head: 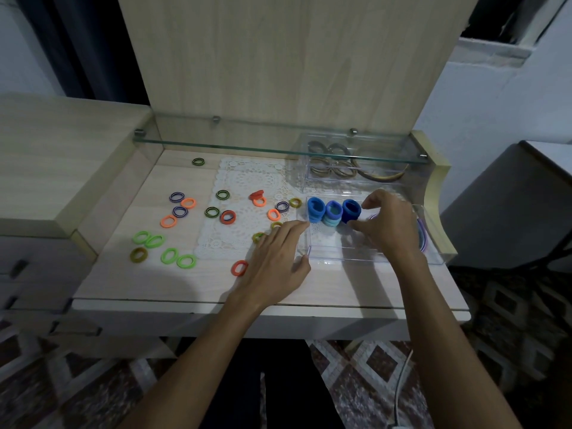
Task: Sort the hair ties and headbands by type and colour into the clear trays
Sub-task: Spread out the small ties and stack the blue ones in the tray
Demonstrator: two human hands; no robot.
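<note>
A near clear tray point(340, 258) on the right of the dresser top holds three stacks of blue hair ties point(333, 212) and purple headbands point(422, 239) along its right wall. My right hand point(387, 224) hovers inside this tray, fingers curled and apart beside the dark blue stack, holding nothing I can see. Flat on the surface at the tray's left wall lies my left hand point(278, 258), fingers spread. A far clear tray point(399, 181) under the glass shelf holds beige hair ties and a beige headband point(383, 178). Several loose green point(170, 255), orange point(168, 221) and striped ties point(212, 212) are scattered to the left.
A glass shelf point(216, 144) runs above the back of the surface. A white lace doily point(241, 193) lies in the middle under some ties. A raised wooden cabinet top stands to the left, with drawers below. A white cable point(402, 382) trails on the patterned floor.
</note>
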